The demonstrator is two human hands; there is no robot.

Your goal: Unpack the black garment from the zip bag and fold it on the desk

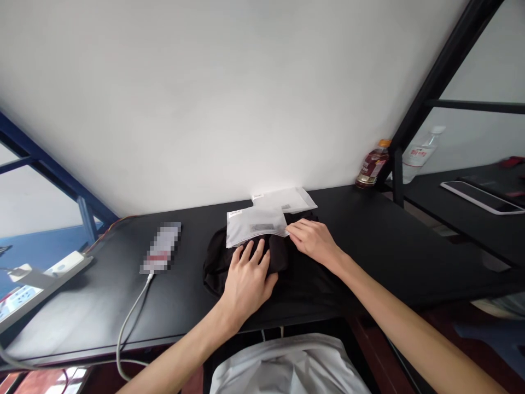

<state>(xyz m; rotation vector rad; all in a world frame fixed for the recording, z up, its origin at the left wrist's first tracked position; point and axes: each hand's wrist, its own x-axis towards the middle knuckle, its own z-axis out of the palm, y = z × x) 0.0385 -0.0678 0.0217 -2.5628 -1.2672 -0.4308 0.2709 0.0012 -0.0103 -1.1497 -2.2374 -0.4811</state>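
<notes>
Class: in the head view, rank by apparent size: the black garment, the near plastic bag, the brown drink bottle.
1. black garment
2. near plastic bag
3. brown drink bottle, though it stands farther off, so it may look smaller than it is.

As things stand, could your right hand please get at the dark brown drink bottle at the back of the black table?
Probably yes: the right hand rests on a translucent plastic bag, and bare black table lies between it and the dark brown drink bottle.
</notes>
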